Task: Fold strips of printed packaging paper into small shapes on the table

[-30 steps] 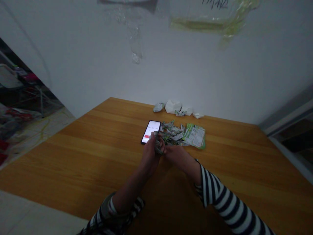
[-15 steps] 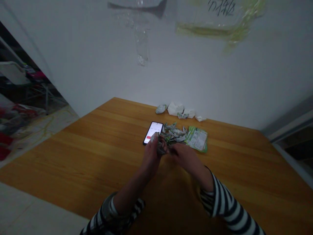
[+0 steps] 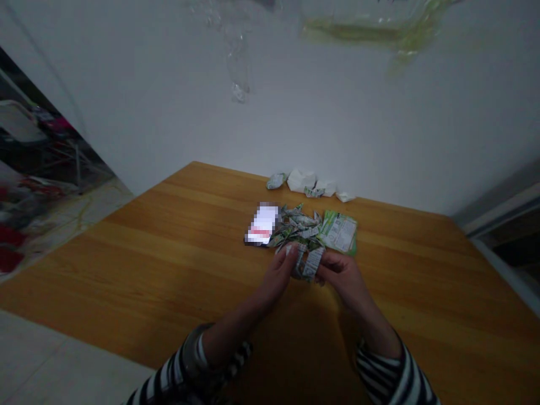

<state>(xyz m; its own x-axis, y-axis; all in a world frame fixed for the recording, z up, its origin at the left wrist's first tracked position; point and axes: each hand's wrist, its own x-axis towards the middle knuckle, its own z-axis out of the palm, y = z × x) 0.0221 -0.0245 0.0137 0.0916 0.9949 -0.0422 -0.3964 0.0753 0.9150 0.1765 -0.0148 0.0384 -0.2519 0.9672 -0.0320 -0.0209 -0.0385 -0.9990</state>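
Note:
My left hand (image 3: 276,278) is closed on a folded piece of printed packaging (image 3: 313,261), grey-white with small print, its thumb on top. From the other side my right hand (image 3: 342,275) pinches the same piece by its right edge. Whether it is one piece or two overlapping ones I cannot tell. Just beyond my fingers lies a pile of crumpled green and white printed scraps (image 3: 299,222). A flat green packet (image 3: 338,232) with a white printed panel rests to the right of the pile. My fingertips are partly hidden behind the packaging.
A phone (image 3: 262,224) with a lit, blurred screen lies left of the pile. Along the wall sit white crumpled tissues (image 3: 301,180) and a small printed wrapper (image 3: 276,180). The wooden table (image 3: 169,236) meets the wall behind. A chair (image 3: 21,124) stands at far left.
Both hands have shifted right. The packaging, earlier upright near the phone in my left hand, is now between both hands in front of the pile. The view has tilted slightly down.

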